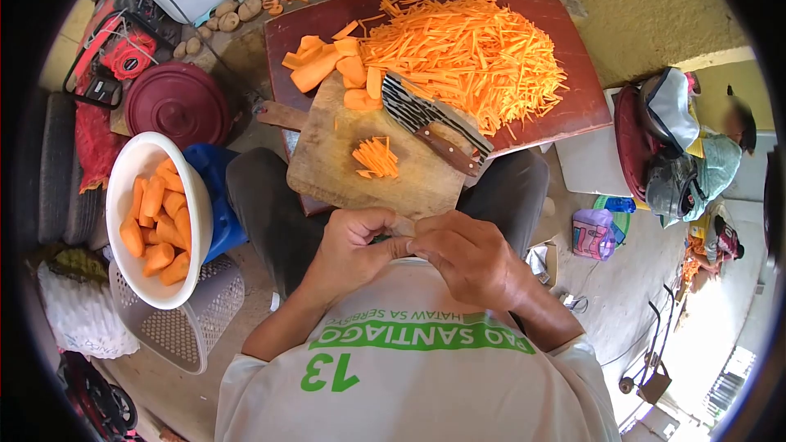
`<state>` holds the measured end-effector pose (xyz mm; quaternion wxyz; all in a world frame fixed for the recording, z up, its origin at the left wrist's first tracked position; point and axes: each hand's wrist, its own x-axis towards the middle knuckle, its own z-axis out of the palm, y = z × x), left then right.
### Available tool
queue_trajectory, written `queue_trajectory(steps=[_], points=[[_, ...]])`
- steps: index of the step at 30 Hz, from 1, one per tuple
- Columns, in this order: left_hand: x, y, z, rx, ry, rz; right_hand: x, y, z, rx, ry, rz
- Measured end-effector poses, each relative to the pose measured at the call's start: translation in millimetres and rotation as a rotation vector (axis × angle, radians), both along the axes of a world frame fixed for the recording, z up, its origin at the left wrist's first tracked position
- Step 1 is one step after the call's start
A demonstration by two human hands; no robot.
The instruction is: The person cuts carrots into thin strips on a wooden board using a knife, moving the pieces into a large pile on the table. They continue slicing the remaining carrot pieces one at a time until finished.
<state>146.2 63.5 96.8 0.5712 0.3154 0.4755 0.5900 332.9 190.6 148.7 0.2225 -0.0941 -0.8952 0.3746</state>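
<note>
My left hand (362, 244) and my right hand (468, 257) meet in front of my shirt, fingers pinched together. A small pale bit shows between the fingertips, too small to name. Just beyond them lies a wooden cutting board (327, 165) with a handle at its left. It carries a small pile of carrot strips (376, 157). A wide knife (449, 147) with a dark striped blade and brown handle rests across the board's right side. Peeled carrot chunks (315, 67) lie by its far edge. Behind the knife a big heap of shredded carrot (475, 53) covers much of the red tabletop (577, 86).
At my left a white basin (115, 221) of peeled carrots stands above a grey perforated basket (176, 331), beside a blue container (214, 205). Farther left are a maroon lidded tub (176, 106) and tyres (57, 164). A purple bag (593, 235) sits at right; another person (720, 241) is beyond.
</note>
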Motion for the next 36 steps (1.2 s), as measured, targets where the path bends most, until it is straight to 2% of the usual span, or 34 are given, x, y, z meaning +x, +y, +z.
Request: queue_trajectory(steps=[4,7,10,13,16,22,36], points=[[-0.9,0.9,0.4,-0.001,0.008,0.001,0.5,0.7,-3.7,-0.036,0.006,-0.004],[-2.1,0.7,3.7,-0.001,0.142,-0.004,1.2,2.8,-2.0,-0.114,-0.005,0.011],[-2.0,2.3,14.6,0.095,0.422,0.008,3.5,4.3,2.2,-0.331,-0.055,-0.029],[0.4,5.8,12.4,0.366,0.771,0.080,8.2,3.0,5.0,-0.548,-0.106,-0.078],[1.3,5.9,14.4,0.422,0.826,0.084,10.8,2.3,-1.4,-0.603,-0.069,-0.069],[5.3,9.6,16.4,0.502,0.787,0.115,17.7,5.2,-5.4,-0.715,-0.057,-0.002],[2.1,2.9,17.7,0.358,0.654,0.064,14.6,5.1,-7.8,-0.856,-0.003,0.035]])
